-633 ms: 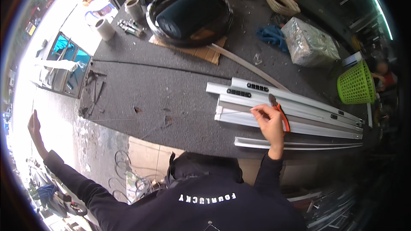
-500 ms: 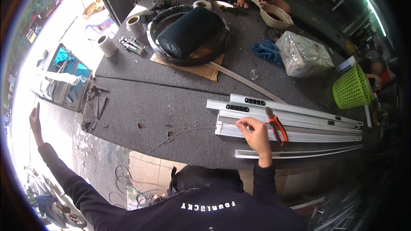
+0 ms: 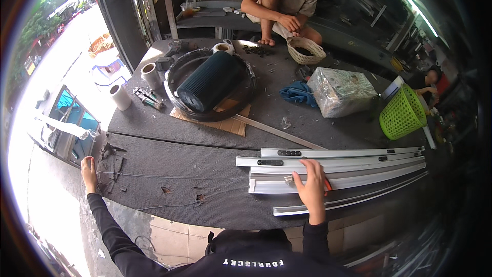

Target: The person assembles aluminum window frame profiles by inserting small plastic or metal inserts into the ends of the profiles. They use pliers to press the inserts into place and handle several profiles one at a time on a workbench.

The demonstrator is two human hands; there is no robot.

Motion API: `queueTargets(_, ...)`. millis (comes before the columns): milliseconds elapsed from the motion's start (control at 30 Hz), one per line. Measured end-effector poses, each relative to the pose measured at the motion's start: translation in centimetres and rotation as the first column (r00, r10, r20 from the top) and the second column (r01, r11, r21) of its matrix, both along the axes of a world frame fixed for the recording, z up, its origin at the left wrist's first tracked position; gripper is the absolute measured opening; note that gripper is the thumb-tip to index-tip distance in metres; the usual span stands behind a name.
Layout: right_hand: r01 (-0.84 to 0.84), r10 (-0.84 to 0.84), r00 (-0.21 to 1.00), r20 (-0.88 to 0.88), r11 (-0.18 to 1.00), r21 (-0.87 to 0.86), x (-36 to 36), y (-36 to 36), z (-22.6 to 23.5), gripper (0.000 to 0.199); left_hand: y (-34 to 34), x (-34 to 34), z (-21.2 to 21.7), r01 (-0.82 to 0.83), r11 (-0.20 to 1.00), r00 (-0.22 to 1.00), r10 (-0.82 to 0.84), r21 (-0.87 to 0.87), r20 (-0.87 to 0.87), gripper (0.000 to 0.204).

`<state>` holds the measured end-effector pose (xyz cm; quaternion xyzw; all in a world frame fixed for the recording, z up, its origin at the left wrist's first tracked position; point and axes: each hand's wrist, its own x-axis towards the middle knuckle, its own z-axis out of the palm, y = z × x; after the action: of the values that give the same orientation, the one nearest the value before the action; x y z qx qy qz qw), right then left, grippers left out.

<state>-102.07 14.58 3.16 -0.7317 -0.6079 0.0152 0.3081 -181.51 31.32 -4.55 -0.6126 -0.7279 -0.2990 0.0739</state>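
Far out at the left edge of the table, my left hand (image 3: 89, 174) is closed in a pinch on a thin cord (image 3: 169, 176). The cord runs rightward over the tabletop toward the white aluminium profiles (image 3: 277, 186). My right hand (image 3: 311, 192) is over these profiles, thumb apart from the fingers. A small light piece (image 3: 288, 179) shows beside its thumb; whether the hand touches it I cannot tell. Pliers with red-orange handles (image 3: 328, 186) lie mostly hidden behind my right hand. Black slotted inserts (image 3: 270, 162) sit in the profiles.
A dark ribbed cylinder (image 3: 210, 82) rests in a black coil (image 3: 246, 95) on cardboard. Wrapped box (image 3: 341, 92), blue cloth (image 3: 298, 94) and green basket (image 3: 402, 113) stand at right. Across the table, a person (image 3: 282, 10) works by a cream basket (image 3: 306, 51).
My left hand has come inward and nearer the table edge. The right hand has gone from a pinch to spread fingers over the profiles, covering most of the pliers. The view has tilted up.
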Motion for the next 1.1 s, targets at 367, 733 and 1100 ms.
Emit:
queueTargets(367,0.178,-0.168,0.968,0.189,0.983,-0.037,5.1,-5.3,-3.2,0.062,-3.7,16.4,4.7,0.057,0.996,0.996,-0.052,0.065,-0.076,0.029)
queueTargets(733,-0.359,-0.059,-0.055,-0.997,0.933,-0.035,15.4,-3.2,-2.2,0.06,-15.0,58.3,8.4,0.422,0.897,0.895,-0.436,0.134,0.095,0.024)
queueTargets(1100,-0.524,-0.146,-0.443,-0.885,0.843,0.123,17.8,-1.7,-5.1,0.06,-25.2,81.4,3.3,0.719,0.693,0.695,-0.715,-0.058,0.077,0.013)
